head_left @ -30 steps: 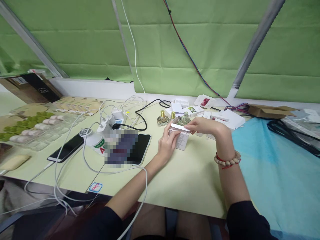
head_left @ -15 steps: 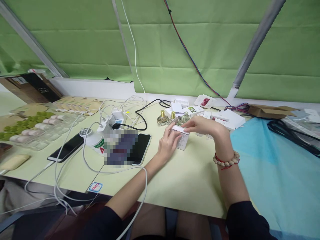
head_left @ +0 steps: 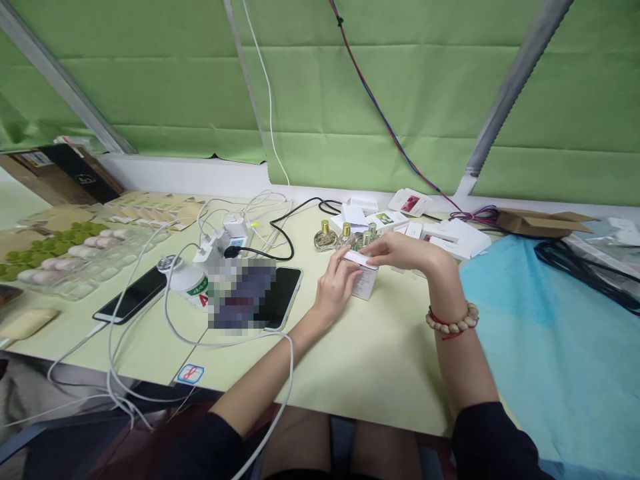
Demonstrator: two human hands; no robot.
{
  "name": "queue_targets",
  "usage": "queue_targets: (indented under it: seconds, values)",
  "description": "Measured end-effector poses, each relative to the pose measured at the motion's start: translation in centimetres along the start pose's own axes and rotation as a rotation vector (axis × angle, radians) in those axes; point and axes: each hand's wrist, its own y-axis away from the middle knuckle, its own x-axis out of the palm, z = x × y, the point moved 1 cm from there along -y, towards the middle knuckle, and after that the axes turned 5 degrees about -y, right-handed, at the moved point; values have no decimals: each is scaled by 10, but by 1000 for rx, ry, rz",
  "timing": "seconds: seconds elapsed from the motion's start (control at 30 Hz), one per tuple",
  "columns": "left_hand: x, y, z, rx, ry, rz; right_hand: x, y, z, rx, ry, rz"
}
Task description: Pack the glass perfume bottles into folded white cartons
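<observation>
A small white carton with fine print on its front stands upright on the table between my hands. My left hand wraps round its left side, fingers bent near the top edge. From the right, my right hand reaches over, thumb and fingers pinched at the carton's top flap. What lies inside the carton is hidden. Just behind stand several small glass perfume bottles, one with a gold cap, another gold-capped one beside it, and greenish ones partly covered by my fingers.
Flattened white cartons lie behind and right, near a blue cloth. To the left are a phone, a white bottle, a power strip and another phone. A white cable crosses in front of my left forearm.
Hardly anything differs. Both hands stay at the carton, with only a very slight shift of the fingers at its top.
</observation>
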Motion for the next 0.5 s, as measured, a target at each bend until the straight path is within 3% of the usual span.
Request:
queue_targets:
  seconds: [0.5]
  values:
    - [1, 1, -2, -44, -70, 32, 2, -3, -1, -75, 14, 2]
